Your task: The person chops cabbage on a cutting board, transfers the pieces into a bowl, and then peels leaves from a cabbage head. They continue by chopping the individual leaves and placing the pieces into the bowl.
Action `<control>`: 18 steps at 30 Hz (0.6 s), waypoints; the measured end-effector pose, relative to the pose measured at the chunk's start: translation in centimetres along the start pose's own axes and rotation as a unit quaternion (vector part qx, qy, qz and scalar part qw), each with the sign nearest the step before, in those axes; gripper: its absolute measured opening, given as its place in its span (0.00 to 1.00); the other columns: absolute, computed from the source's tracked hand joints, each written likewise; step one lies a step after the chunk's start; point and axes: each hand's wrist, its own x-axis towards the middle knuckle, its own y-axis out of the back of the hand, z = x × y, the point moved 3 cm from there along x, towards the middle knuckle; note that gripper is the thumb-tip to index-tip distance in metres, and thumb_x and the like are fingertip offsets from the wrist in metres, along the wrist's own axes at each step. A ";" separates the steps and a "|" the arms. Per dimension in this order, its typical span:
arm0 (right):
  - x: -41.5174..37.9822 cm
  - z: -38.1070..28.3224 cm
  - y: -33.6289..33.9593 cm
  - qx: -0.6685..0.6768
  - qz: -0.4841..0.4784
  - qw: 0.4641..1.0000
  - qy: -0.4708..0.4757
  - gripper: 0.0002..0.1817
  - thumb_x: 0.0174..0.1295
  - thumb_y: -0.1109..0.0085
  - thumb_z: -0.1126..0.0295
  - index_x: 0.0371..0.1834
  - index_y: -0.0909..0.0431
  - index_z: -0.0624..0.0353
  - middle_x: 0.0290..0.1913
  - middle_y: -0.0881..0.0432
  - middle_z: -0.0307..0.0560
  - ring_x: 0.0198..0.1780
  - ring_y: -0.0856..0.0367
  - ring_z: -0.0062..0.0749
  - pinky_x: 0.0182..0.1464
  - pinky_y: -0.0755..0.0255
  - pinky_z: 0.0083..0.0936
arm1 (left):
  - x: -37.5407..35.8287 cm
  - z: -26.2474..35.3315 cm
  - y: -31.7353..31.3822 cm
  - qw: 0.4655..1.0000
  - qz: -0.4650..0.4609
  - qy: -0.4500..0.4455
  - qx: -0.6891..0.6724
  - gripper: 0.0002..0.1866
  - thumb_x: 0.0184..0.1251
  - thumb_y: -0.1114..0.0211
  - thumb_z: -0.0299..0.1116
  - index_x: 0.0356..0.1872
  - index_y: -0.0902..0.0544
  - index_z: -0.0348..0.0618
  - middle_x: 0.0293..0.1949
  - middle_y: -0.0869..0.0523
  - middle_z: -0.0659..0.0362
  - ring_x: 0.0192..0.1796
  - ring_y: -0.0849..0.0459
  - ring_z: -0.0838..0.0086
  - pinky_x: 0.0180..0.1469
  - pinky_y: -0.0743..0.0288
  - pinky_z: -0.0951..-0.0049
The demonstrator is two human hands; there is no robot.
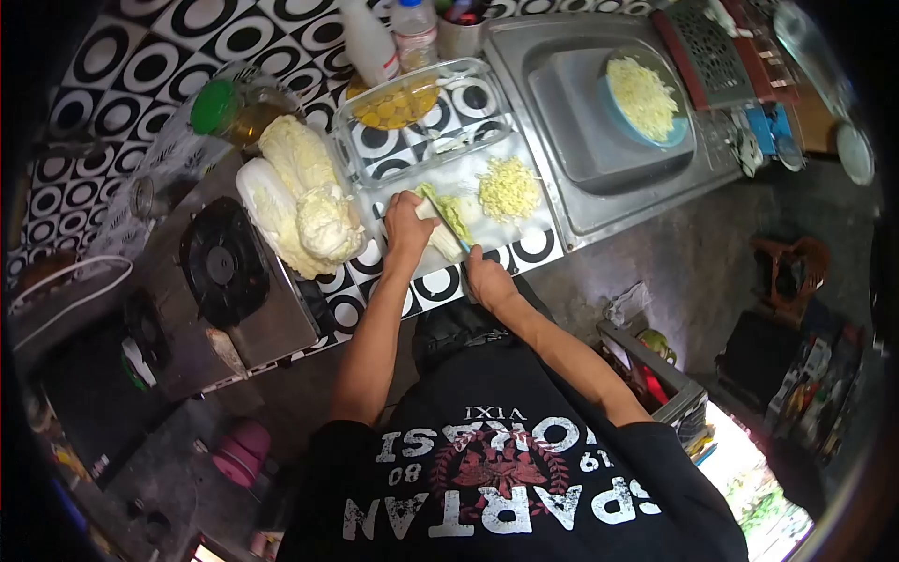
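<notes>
On a pale cutting board [520, 155] lies a piece of cabbage [444, 242], pale with a green leafy edge. My left hand [408, 225] grips its left side with bent fingers. A knife [454, 223] lies against the cabbage, its blade slanting up and to the left. Its light blue handle is in my right hand [491, 281], fingers wrapped round it. Chopped cabbage [508, 189] is heaped on the right of the board. Whole cabbage heads [302, 178] rest to the left, beside the stove.
Behind the board is a glass dish [342, 140], with bottles [415, 37] beyond. A sink [567, 122] at the right holds a blue bowl [676, 133] of shredded cabbage. The stove [272, 300] and a green-lidded jar [217, 107] are at the left.
</notes>
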 end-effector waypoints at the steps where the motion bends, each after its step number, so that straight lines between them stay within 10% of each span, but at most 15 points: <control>1: -0.1 -0.1 0.0 0.003 0.006 1.000 0.008 0.15 0.59 0.61 0.75 0.48 0.41 0.70 0.33 0.22 0.71 0.38 0.21 0.61 0.41 0.27 0.47 | -0.2 0.4 -0.3 1.000 -0.004 -0.015 0.000 0.23 0.31 0.23 0.27 0.33 0.23 0.34 0.37 0.20 0.46 0.41 0.21 0.53 0.45 0.28 0.64; 18: -0.6 0.1 0.7 0.027 0.051 0.998 0.035 0.15 0.54 0.52 0.76 0.44 0.40 0.67 0.33 0.21 0.68 0.39 0.21 0.60 0.41 0.26 0.46 | -9.1 7.4 5.2 0.997 0.063 -0.007 -0.035 0.11 0.45 0.30 0.26 0.28 0.23 0.36 0.23 0.19 0.46 0.27 0.18 0.58 0.30 0.27 0.68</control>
